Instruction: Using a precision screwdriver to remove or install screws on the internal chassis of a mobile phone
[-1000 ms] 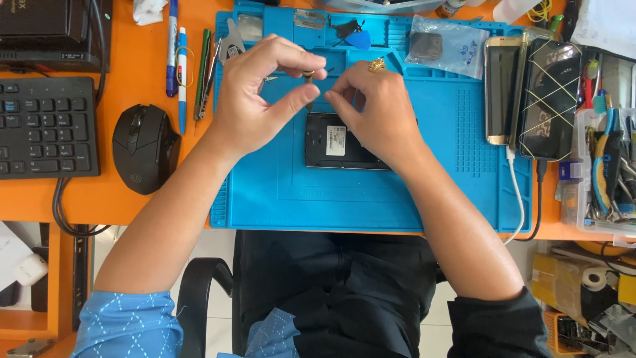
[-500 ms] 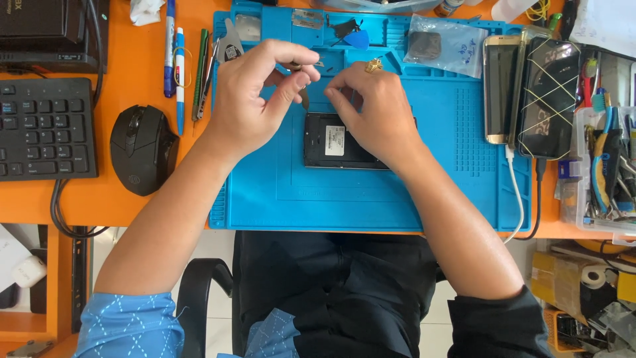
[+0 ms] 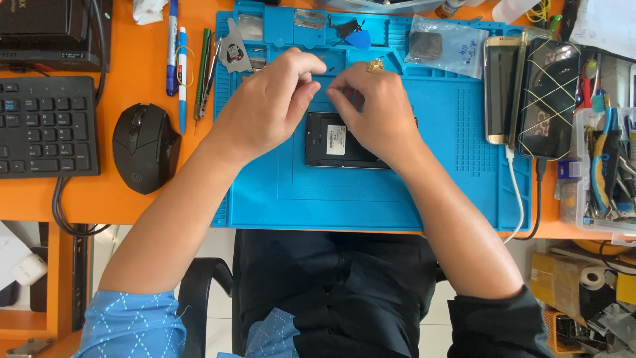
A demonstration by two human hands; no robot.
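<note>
Far left: black keyboard (image 3: 45, 126) on the orange desk (image 3: 132, 192), black computer mouse (image 3: 144, 147) just right of it. Above the mouse, two blue-and-white pens (image 3: 177, 56) and a green-handled tool (image 3: 203, 69) lie side by side, near the left edge of the blue silicone work mat (image 3: 371, 199).

Left hand (image 3: 265, 109) sits over the upper left part of the mat, fingers curled in, thumb and forefinger pinched close together near the top edge of the opened black phone body (image 3: 343, 140). Something small may be in the pinch; too small to tell what. Hand is nearly closed.

The phone body lies flat in the middle of the mat, back open, a white label patch visible inside. Its right part is hidden under the right hand.

Right hand (image 3: 377, 109) rests over the phone's upper right, fingers bent down, fingertips meeting the left hand's fingertips just above the phone's top edge. A gold ring shows on one finger. Can't tell if it grips anything; hand is mostly closed.

Above the hands, in the mat's top compartments: a blue triangular pick (image 3: 358, 40) and small metal plates. A clear plastic bag with a dark part (image 3: 442, 45) lies to the right.

Right edge: a gold-framed phone (image 3: 501, 89) and a black phone bound with rubber bands (image 3: 551, 99) side by side, white cable below them. Furthest right, a clear plastic tray of hand tools (image 3: 606, 172).
</note>
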